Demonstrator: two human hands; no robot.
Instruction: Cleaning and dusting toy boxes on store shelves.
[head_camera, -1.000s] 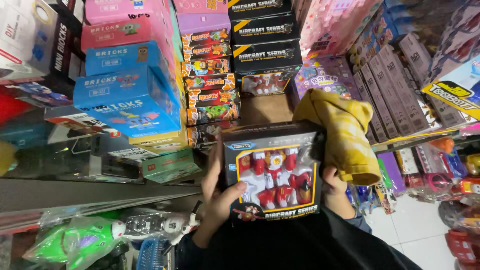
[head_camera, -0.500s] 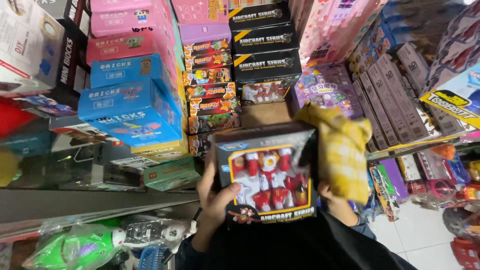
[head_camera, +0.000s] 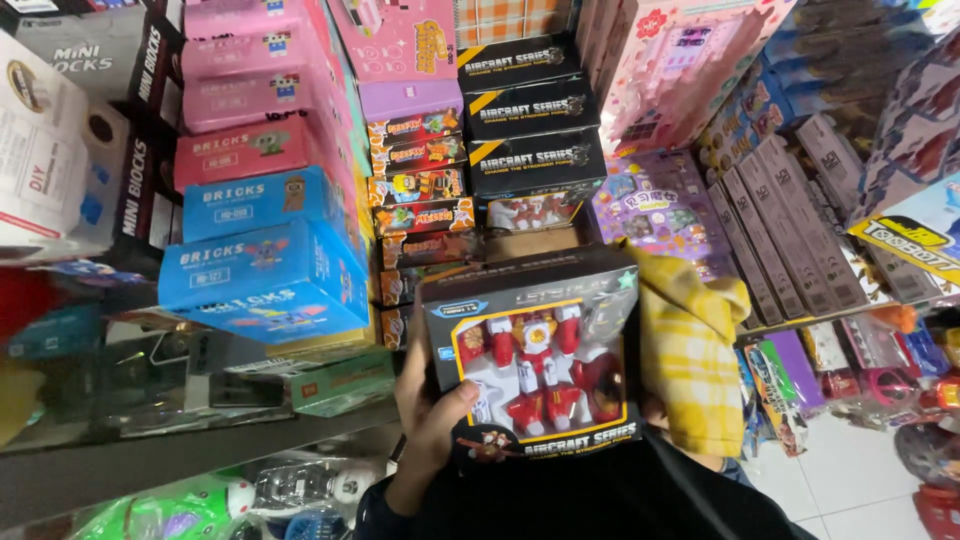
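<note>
The left hand (head_camera: 432, 405) had a firm wrap on the left edge of the toy box (head_camera: 535, 360), thumb pressed across the front near the lower corner, fingers hidden round the back. The box was dark with a yellow-framed clear window, showing a red and white robot figure packed in pieces. It sat upright, face toward the camera, just below the stack of black boxes (head_camera: 528, 118). The right hand (head_camera: 662, 412) was mostly hidden behind the box's right edge, so I couldn't tell how tightly it gripped; a yellow checked cloth (head_camera: 690, 355) hung over it, touching the box. Left of the box sat blue and pink brick-set boxes (head_camera: 262, 235), purple packs (head_camera: 655, 205) to its upper right.
</note>
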